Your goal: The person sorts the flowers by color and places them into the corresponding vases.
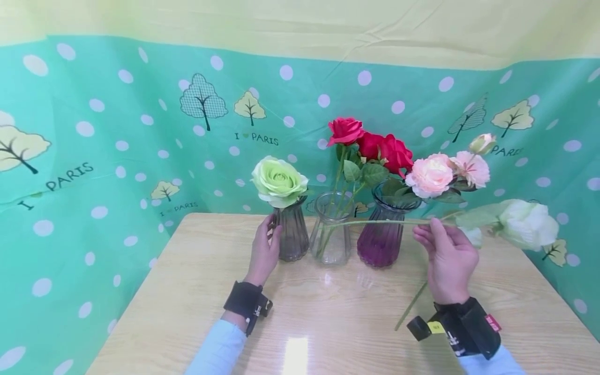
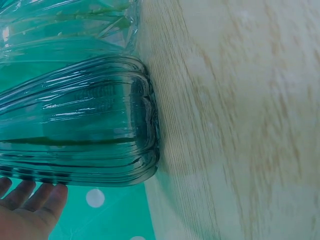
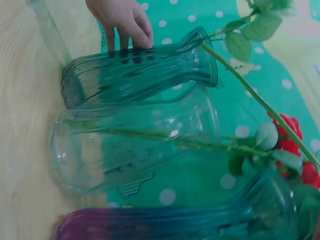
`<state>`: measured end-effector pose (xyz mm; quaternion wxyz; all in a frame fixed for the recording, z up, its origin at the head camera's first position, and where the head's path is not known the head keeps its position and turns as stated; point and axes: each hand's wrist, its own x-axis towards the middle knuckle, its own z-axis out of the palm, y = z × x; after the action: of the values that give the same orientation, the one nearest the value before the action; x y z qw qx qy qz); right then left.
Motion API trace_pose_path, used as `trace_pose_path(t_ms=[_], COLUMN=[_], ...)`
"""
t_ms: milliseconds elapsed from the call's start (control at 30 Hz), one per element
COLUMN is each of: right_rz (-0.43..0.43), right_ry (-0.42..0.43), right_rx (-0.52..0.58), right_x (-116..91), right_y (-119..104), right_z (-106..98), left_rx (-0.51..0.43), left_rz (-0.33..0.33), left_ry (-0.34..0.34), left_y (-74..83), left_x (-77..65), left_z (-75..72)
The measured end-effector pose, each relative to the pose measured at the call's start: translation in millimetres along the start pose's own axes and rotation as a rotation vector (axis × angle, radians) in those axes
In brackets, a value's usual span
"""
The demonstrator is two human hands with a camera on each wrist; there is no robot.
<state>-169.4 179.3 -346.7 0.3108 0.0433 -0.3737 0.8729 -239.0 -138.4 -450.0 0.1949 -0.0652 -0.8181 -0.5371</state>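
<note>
My left hand (image 1: 264,252) rests its fingers against the left side of a dark grey ribbed vase (image 1: 294,234), which holds a pale green rose (image 1: 279,181). In the left wrist view the fingertips (image 2: 61,192) touch the glass. My right hand (image 1: 450,260) pinches the long stem (image 1: 375,222) of a white flower (image 1: 529,225). The stem lies nearly level, its bloom to the right and its cut end to the left. In the right wrist view, this stem's end overlaps the grey vase's mouth. Another green stem (image 1: 411,307) shows below the right hand, its upper part hidden.
A clear vase (image 1: 335,245) with red roses (image 1: 346,130) stands beside the grey one. Right of it, a purple-based vase (image 1: 380,245) holds pink flowers (image 1: 430,175). All three stand near the back of the wooden table (image 1: 337,323), before a patterned curtain (image 1: 140,114).
</note>
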Motion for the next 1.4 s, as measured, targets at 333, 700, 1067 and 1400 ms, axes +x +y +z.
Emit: trace_pose_path(t_ms=[333,700,1067,1400], right_rz=[-0.086,-0.184,-0.343,-0.315], right_ry=[-0.058,-0.13,-0.344,-0.446], right_rx=[0.124,-0.179,-0.364,-0.678], right_x=[-3.1,-6.3,-10.5,-13.4], right_y=[8.6,21.3,39.0,50.7], right_z=[27.3,52.1,72.4,84.7], left_rx=[-0.001,0.01,0.017,0.016], left_rz=[0.011,-0.004,-0.003,-0.012], left_ry=[-0.003,-0.004,-0.005,-0.004], left_y=[0.3,-0.6,0.1,-0.5], left_x=[-1.7,-1.3,0.1,-0.9], left_z=[-0.6,1.0,1.2,-0.3])
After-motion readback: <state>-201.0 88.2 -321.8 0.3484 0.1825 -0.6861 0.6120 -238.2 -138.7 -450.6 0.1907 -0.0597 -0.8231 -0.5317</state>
